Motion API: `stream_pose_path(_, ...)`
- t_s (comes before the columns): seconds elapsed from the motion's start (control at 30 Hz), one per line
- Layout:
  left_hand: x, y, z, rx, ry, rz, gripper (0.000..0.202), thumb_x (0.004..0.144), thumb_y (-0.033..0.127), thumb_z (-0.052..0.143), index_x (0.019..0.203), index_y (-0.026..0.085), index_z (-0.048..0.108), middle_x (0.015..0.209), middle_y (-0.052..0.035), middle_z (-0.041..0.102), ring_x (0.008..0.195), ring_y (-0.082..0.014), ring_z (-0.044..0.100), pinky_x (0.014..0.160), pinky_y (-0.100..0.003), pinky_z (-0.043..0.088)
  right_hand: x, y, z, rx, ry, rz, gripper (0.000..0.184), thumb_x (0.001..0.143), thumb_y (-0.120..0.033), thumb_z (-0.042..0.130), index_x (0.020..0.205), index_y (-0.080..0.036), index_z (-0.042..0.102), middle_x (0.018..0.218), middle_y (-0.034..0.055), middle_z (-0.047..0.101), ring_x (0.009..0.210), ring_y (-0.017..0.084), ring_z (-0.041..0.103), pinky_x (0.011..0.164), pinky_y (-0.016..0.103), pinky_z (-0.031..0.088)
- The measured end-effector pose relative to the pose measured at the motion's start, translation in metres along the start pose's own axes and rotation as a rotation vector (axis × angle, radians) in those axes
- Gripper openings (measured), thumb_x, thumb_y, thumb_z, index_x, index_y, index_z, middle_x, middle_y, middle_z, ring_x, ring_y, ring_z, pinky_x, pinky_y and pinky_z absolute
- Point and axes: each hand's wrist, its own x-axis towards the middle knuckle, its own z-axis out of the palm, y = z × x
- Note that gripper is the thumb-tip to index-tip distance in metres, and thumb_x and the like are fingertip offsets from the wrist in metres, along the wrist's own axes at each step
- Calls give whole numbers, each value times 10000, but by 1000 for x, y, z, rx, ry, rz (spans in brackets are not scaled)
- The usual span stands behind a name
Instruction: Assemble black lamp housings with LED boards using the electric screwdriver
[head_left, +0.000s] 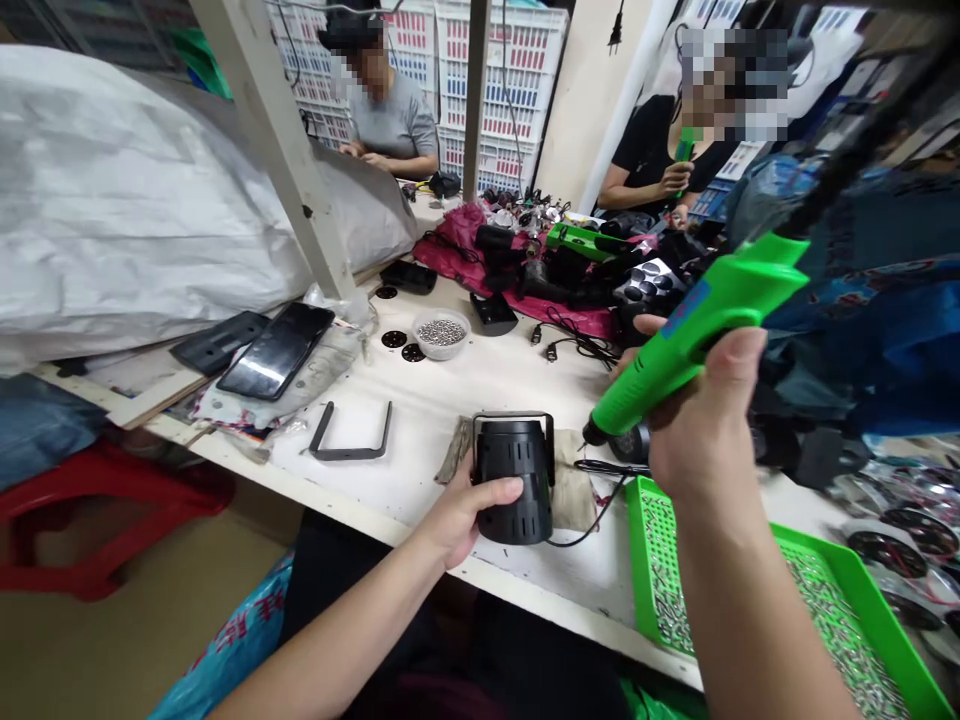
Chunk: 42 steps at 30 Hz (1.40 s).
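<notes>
My left hand [469,515] is wrapped round a black slotted lamp housing [516,480] at the table's front edge, thumb across its side. A thin black U-shaped bracket [553,440] arches over the housing, and a black cable trails from its lower right. A grey cloth [574,480] lies beneath. In my right hand [709,420] is a bright green electric screwdriver [690,335], slanted with its dark tip down and left. That tip points at the cloth just right of the housing, apart from it. A loose U-shaped bracket [351,452] rests to the left.
A green tray [643,600] of screws sits at right, and a bowl [442,350] of small metal parts stands behind. A phone [277,350] lies at left near a white post [281,150]. Pink plastic [450,255] with dark parts spans the back. Two people sit across.
</notes>
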Motion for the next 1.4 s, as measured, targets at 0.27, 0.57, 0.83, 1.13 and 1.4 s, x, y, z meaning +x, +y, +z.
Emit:
stream_pose_path(0.27,1,-3,5,70,45,23,599,510,261,843,1048,188,591,939,-50,679,951,-254,612,853,-389,488,-34,-10,-27,175,37,-10,663,591,-665,671,1072,-209,640,742,30,608,736,245,612,665,424,498)
stream_pose_path(0.57,-2,-6,13,32,137,78,602,650,310,783,1204,217,566,1023,-53,685,997,-253,611,833,-358,501,-81,-28,-14,365,136,-271,427,793,-538,575,1051,-199,597,550,-67,492,457,118,439,481,304,435)
stream_pose_path(0.83,2,-12,13,53,151,143,616,653,291,797,1211,218,547,973,-34,685,947,-233,628,819,-342,506,-85,-27,4,312,176,-220,495,725,-651,594,986,-231,588,525,-74,475,434,120,420,474,304,428)
stream_pose_path(1.13,1,-16,15,77,140,164,552,647,279,804,1117,190,529,943,-42,657,891,-212,615,801,-340,511,-86,-1,8,413,58,-183,383,725,-567,633,904,-234,576,554,-73,508,458,122,455,509,304,442)
stream_pose_path(1.4,-3,-13,16,113,127,136,560,622,291,807,1101,182,537,924,-41,660,875,-215,620,794,-337,500,-89,-5,-7,360,59,-205,420,750,-597,570,983,-250,602,522,-77,467,416,122,401,470,304,414)
